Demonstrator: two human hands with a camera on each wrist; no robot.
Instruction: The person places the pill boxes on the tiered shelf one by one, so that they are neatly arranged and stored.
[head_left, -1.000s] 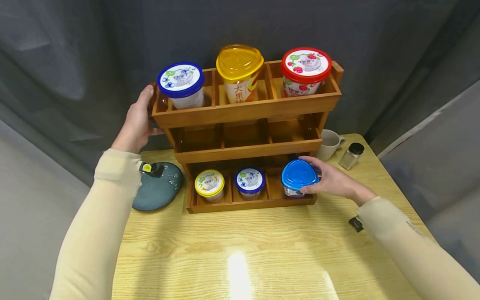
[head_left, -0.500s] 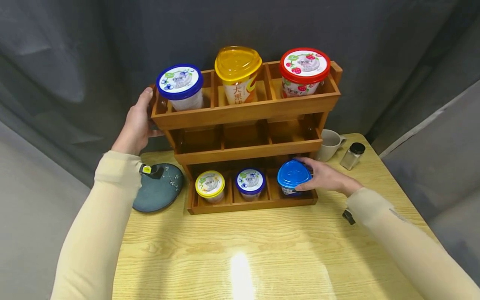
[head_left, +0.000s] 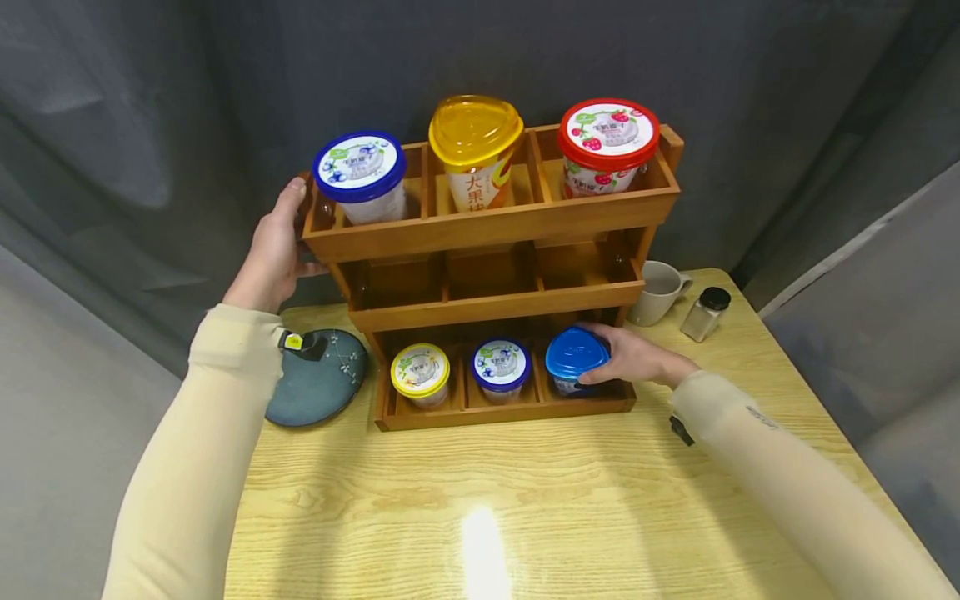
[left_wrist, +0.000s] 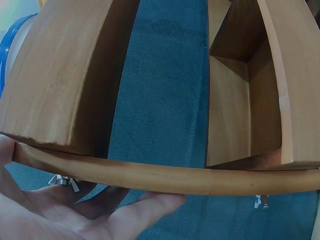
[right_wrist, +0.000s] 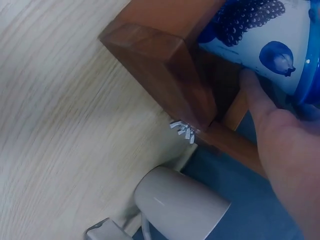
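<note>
My left hand (head_left: 272,250) grips the side of a three-tier wooden shelf (head_left: 495,227) near its top left corner. In the left wrist view its fingers (left_wrist: 142,210) lie along the curved side rail (left_wrist: 165,175). At the bottom tier, my right hand (head_left: 633,354) holds a cup with a blue rounded-triangle lid (head_left: 576,352) in the right compartment. Blueberry pictures show on this cup (right_wrist: 252,37) in the right wrist view. Beside it sit a dark-blue-lidded cup (head_left: 501,367) in the middle and a yellow-lidded one (head_left: 420,371) on the left.
The top tier carries a blue-lidded cup (head_left: 362,171), a tall amber-lidded cup (head_left: 480,171) and a red-lidded cup (head_left: 607,146). Right of the shelf stand a mug (head_left: 656,293) and a black-capped jar (head_left: 705,315). A dark blue-green plate (head_left: 318,387) lies at left.
My right hand and the blue-lidded cup have shifted left and slightly down within the bottom right compartment. The left hand keeps its place on the shelf.
</note>
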